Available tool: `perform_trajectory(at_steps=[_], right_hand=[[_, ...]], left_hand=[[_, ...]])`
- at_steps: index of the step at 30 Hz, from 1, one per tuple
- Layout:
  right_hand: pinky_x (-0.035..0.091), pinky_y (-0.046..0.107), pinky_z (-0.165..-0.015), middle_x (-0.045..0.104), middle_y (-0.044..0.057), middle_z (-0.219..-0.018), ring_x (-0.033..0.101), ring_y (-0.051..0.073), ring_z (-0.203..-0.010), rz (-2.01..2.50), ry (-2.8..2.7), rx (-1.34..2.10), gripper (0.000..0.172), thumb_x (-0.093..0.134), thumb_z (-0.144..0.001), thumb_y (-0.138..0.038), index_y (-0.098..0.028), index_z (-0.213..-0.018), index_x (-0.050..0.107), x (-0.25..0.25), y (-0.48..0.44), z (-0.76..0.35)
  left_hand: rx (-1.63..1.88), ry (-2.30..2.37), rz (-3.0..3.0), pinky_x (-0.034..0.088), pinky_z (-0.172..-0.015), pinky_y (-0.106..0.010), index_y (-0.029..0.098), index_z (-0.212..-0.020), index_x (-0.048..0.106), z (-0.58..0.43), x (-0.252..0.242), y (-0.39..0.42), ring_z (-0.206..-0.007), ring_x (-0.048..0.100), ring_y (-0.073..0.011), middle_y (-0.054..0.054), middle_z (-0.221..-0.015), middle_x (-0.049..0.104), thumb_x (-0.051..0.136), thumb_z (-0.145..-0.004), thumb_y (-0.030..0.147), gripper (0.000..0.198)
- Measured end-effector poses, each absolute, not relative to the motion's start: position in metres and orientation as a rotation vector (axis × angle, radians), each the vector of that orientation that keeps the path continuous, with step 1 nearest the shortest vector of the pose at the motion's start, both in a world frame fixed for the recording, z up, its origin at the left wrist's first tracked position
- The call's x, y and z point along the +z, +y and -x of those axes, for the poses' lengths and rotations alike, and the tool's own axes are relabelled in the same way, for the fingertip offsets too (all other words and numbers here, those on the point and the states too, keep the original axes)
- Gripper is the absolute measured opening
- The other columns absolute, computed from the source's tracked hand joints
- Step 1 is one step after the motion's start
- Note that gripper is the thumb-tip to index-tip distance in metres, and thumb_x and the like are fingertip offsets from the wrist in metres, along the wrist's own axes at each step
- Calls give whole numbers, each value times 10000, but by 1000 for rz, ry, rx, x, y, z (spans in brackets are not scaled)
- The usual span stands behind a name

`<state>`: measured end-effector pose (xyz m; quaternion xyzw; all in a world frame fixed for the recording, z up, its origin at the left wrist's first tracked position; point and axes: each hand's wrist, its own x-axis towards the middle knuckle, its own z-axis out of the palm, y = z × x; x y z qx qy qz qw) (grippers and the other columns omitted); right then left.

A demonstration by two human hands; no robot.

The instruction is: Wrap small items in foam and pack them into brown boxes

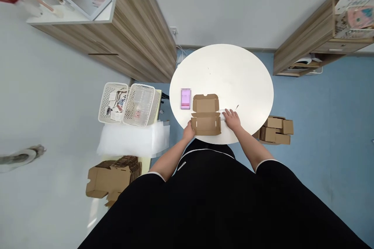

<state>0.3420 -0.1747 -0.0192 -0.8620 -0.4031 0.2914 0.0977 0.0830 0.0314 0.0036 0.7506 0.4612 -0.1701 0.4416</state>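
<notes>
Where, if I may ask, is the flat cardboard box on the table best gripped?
I'd grip the cardboard box by the side edges of its near panel, coming from the front: it lies open and flat, and that panel sits nearest the table's rim, beside the left hand.

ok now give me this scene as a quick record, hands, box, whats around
left hand: at the near left edge of the unfolded kraft cardboard box
right hand: spread on a white cylindrical item beside the box
surface: round white table, box lying flat on it
also on table: blurred pink rectangular item
nearby: two white plastic baskets, flat cardboard blanks
</notes>
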Motion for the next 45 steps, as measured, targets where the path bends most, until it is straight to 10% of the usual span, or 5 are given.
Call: perform_trajectory(at_steps=[10,18,28,39,45], right_hand=[[29,638,-1261,322,151,-1686,119,384,-1586,2789,-762,697,637,566,-847,-197,-179,-1480,504,-13,-204,-373],[503,435,-1068,619,181,-1429,632,300,-1243,2408,-64,907,649,562,-928,-462,-175,-1499,450,-24,-98,-365],[615,363,-773,786,97,-991,733,222,-825,1994,98,1101,213,678,-798,-173,-176,-1011,680,-48,-79,-379],[594,452,-949,797,83,-1009,738,265,-990,1939,-67,1222,259,788,-758,-201,-181,-1010,732,-38,-118,-375],[624,388,-823,789,81,-1005,742,244,-927,1933,85,1206,242,743,-754,-209,-202,-991,695,-43,-128,-366]], left_hand=[[-387,1036,-1827,482,-1070,-452,149,-1643,266,-101,-20,42,-1321,604,-344,-203,-1460,602,539,-958,217,741],[-515,728,-1969,460,-1091,-443,326,-1694,74,-73,-21,44,-1428,490,-362,-170,-1644,345,813,-820,373,1146],[-391,789,-1883,406,-1171,-480,238,-1697,76,-77,-53,42,-1460,445,-379,-218,-1613,334,845,-789,288,1191],[-238,847,-1737,368,-1194,-472,213,-1689,-86,-93,-48,52,-1459,459,-324,-210,-1619,413,799,-839,210,1227],[-192,833,-1752,400,-1177,-441,172,-1664,253,-95,-48,49,-1469,435,-325,-217,-1609,413,765,-845,184,966]])
